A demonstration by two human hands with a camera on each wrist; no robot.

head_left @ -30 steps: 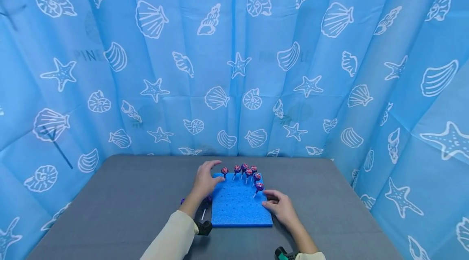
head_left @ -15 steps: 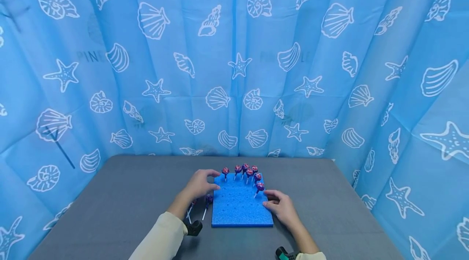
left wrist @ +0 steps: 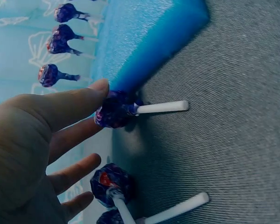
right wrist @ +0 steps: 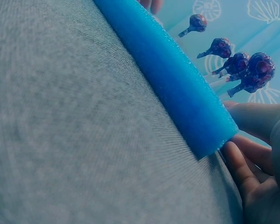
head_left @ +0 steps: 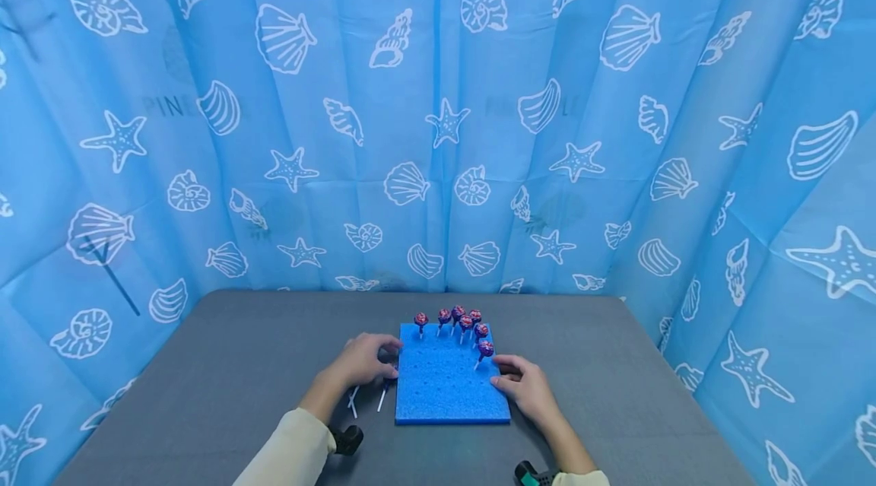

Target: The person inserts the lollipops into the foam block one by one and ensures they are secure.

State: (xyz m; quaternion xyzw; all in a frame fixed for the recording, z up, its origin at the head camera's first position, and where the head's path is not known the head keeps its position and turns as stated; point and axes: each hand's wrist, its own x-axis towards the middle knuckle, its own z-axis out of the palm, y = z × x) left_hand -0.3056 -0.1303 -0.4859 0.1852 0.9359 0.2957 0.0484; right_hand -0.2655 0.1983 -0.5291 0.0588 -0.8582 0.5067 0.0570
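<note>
Clock as the head view sees it, 6 toward the person. Grey table, block flat on it, near 6. Block reads as foam: light, soft, grippy, likely to scoot if pushed. Hold it by the side edges. Near edge faces 6, sides run roughly 12–6; can't call its longer axis under this foreshortening.

Right hand relaxed at block's 3 edge, fingers touching it, not wrapped round.

Left hand by block's 9 edge, thumb and index either side of the near pop. Can't tell if they pinch it.

Standing pops: seven, sticks down in the block, from its 11 round to its 2. Heads up; the one closest to the person leans to 1.

Near pop lies beside block's 9 edge: head to 1, stick end to 7, long axis 1–7. Loose pair farther out toward 8, sticks crossing, ends toward 6–7.

Pops should be light: hard head, probably slick wrapper, thin stiff stick that may bend off-axis. Best hold: stick just under the head, or both sides of the head.
</note>
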